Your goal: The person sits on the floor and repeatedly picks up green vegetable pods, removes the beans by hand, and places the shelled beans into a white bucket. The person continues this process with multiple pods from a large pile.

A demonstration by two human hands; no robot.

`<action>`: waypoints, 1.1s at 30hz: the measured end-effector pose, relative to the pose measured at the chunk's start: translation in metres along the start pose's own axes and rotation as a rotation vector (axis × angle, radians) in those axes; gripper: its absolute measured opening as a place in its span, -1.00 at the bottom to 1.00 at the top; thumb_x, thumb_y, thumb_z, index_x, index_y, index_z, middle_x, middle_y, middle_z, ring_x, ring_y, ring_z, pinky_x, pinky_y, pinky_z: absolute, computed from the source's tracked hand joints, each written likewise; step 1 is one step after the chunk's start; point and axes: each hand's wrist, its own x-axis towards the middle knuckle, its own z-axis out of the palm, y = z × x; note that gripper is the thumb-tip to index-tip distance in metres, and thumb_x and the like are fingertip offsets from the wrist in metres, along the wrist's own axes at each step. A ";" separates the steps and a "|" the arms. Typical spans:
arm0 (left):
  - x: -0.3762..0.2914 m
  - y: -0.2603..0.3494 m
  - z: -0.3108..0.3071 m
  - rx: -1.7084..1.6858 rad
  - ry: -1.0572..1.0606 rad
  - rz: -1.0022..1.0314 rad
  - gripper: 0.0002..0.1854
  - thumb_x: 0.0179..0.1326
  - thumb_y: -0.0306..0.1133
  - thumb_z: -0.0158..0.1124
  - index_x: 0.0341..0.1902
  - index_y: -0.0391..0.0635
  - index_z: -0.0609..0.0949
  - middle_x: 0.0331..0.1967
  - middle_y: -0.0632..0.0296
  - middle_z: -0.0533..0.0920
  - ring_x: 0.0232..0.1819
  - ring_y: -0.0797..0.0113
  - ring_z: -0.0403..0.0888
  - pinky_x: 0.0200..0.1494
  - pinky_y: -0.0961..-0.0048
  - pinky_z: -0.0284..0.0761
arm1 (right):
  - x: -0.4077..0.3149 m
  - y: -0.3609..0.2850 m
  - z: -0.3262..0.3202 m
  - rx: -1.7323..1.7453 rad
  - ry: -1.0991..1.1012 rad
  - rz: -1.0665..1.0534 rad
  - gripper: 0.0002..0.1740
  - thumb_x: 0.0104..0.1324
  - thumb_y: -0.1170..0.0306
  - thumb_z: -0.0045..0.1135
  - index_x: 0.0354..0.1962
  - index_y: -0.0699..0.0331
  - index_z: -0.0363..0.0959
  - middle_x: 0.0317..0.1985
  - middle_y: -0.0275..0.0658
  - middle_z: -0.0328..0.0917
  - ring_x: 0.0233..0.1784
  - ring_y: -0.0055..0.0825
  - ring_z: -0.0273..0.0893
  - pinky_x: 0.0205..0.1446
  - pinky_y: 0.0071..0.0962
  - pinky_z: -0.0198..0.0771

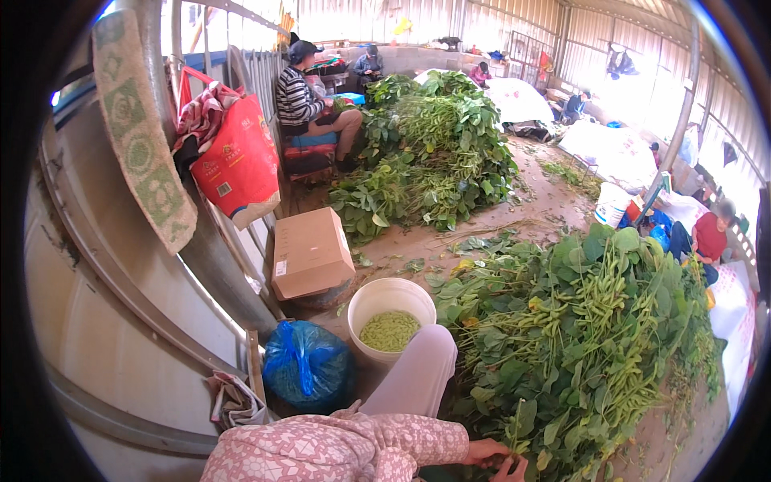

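Low in the head view, my left hand (486, 452) comes out of a pink patterned sleeve, its fingers closed at the base of a green soybean sprig (520, 426). Just below it my right hand (511, 472) is partly cut off by the picture's bottom edge. Its fingers are bent close to the left fingertips, and whether it grips anything is hidden. Both hands are at the near edge of a large heap of soybean plants (566, 337) with leaves and pods. Beyond my knee stands a white plastic bucket (391, 288) with shelled green beans (390, 331) inside.
A tied blue plastic bag (308, 361) and a cardboard box (313, 253) stand left of the bucket. A red bag (238, 159) hangs on the wall. Another plant heap (433, 150) lies further off. A person in stripes (301, 90) and several others sit around.
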 end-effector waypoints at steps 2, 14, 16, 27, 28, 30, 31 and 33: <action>0.016 -0.013 -0.005 -0.027 -0.007 -0.009 -0.73 0.26 -0.07 0.07 -0.37 0.04 0.60 -0.66 0.48 0.42 -0.68 0.60 0.25 -0.62 0.62 0.12 | -0.004 -0.003 -0.002 -0.082 -0.008 0.068 -0.53 0.29 0.13 0.06 -0.05 0.37 0.41 -0.20 0.11 0.55 -0.18 0.09 0.52 -0.13 -0.14 0.43; 0.023 -0.013 -0.004 -0.030 0.027 -0.018 -0.86 0.16 -0.20 0.20 -0.42 0.05 0.56 -0.72 0.48 0.33 -0.71 0.59 0.18 -0.64 0.59 0.05 | -0.030 0.062 0.017 0.065 -0.042 0.043 -0.53 0.37 0.12 -0.09 -0.01 0.37 0.37 -0.09 0.02 0.49 -0.04 -0.11 0.46 -0.01 -0.27 0.40; 0.020 -0.010 -0.001 0.038 0.011 0.014 -0.86 0.12 -0.21 0.23 -0.44 0.05 0.55 -0.72 0.48 0.30 -0.73 0.59 0.15 -0.64 0.57 0.03 | -0.033 0.093 0.026 0.005 -0.070 0.008 -0.52 0.38 0.09 -0.13 -0.02 0.34 0.38 -0.13 -0.03 0.49 -0.09 -0.17 0.46 -0.05 -0.30 0.40; -0.006 -0.003 0.010 0.201 0.012 0.114 -0.85 0.08 -0.25 0.29 -0.38 -0.06 0.61 -0.71 0.45 0.36 -0.74 0.61 0.15 -0.67 0.58 0.01 | -0.040 0.047 0.020 0.539 -0.162 0.428 -0.56 0.40 0.04 -0.20 -0.13 0.24 0.41 -0.33 -0.18 0.48 -0.34 -0.35 0.46 -0.32 -0.43 0.39; -0.007 -0.004 0.010 0.243 0.010 0.126 -0.84 0.08 -0.25 0.30 -0.36 -0.07 0.63 -0.70 0.44 0.38 -0.74 0.61 0.17 -0.67 0.57 0.03 | -0.039 0.046 0.020 0.587 -0.175 0.469 -0.56 0.40 0.03 -0.21 -0.14 0.24 0.41 -0.35 -0.19 0.48 -0.36 -0.37 0.45 -0.34 -0.44 0.39; -0.007 -0.003 0.008 0.235 0.027 0.140 -0.80 0.07 -0.25 0.31 -0.31 -0.10 0.64 -0.68 0.42 0.41 -0.73 0.60 0.20 -0.67 0.57 0.05 | -0.040 0.049 0.019 0.666 -0.216 0.565 -0.56 0.40 0.02 -0.22 -0.16 0.22 0.42 -0.39 -0.22 0.48 -0.41 -0.40 0.45 -0.39 -0.46 0.39; -0.006 -0.005 0.007 0.230 0.032 0.146 -0.78 0.07 -0.25 0.32 -0.29 -0.12 0.64 -0.67 0.41 0.43 -0.72 0.60 0.21 -0.66 0.58 0.06 | -0.039 0.052 0.019 0.686 -0.242 0.615 -0.60 0.40 0.02 -0.21 -0.22 0.17 0.40 -0.47 -0.28 0.42 -0.52 -0.47 0.36 -0.50 -0.51 0.28; -0.002 -0.008 0.007 0.238 0.032 0.165 -0.75 0.06 -0.24 0.33 -0.27 -0.13 0.64 -0.66 0.40 0.44 -0.72 0.59 0.22 -0.66 0.58 0.06 | -0.038 0.051 0.018 0.728 -0.293 0.718 -0.65 0.39 0.01 -0.21 -0.32 0.07 0.37 -0.63 -0.42 0.29 -0.74 -0.62 0.17 -0.73 -0.61 0.06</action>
